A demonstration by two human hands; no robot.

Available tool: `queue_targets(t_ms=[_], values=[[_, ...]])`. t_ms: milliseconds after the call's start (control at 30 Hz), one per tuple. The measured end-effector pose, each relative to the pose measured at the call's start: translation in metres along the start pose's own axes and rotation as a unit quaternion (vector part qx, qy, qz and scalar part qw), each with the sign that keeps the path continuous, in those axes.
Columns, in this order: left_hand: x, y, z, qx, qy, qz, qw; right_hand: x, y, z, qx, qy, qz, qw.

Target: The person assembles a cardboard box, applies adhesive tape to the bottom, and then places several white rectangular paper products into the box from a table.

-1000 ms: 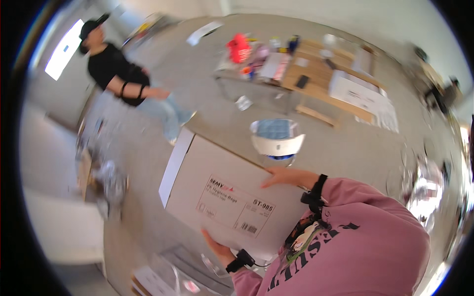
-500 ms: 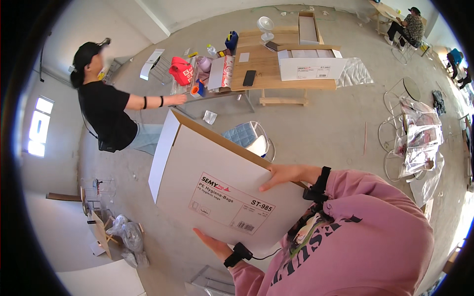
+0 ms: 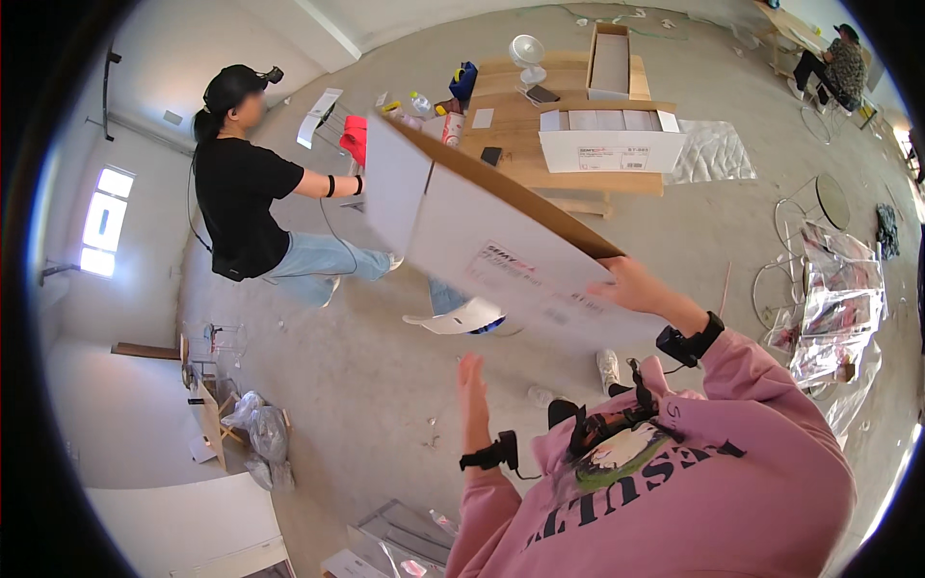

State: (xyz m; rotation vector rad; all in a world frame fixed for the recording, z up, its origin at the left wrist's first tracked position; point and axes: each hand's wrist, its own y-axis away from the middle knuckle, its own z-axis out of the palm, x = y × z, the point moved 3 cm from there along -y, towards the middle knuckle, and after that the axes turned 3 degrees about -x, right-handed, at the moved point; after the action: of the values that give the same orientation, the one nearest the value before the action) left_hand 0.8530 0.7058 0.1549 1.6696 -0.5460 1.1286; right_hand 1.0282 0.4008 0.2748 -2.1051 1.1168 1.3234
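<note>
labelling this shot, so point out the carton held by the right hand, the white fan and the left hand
Carton [image 3: 515,252]: head view, on its printed side
White fan [image 3: 527,51]: head view, on its round head
Left hand [image 3: 474,403]: head view, on its middle

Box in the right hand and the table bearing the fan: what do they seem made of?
Box: likely cardboard, matte white, with a brown strip showing along its upper edge.
Table: apparently wood, judging by its smooth, light-brown top, though laminate is possible.

Your box [image 3: 462,222] was white and brown, your sweatshirt [image 3: 771,453] pink, printed black, your wristbands [image 3: 710,335] black, the table [image 3: 515,130] tan.
</note>
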Motion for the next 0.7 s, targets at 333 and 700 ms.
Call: queue_targets(t_ms=[333, 700], values=[[0.081, -0.032, 0.168, -0.142, -0.057, -0.026, 0.988, 0.055, 0.041, -0.012, -0.01, 0.367, 0.106, 0.924], [0.109, -0.111, 0.215, -0.194, 0.0, -0.076, 0.978, 0.055, -0.009, -0.004, -0.044, 0.455, 0.127, 0.88]])
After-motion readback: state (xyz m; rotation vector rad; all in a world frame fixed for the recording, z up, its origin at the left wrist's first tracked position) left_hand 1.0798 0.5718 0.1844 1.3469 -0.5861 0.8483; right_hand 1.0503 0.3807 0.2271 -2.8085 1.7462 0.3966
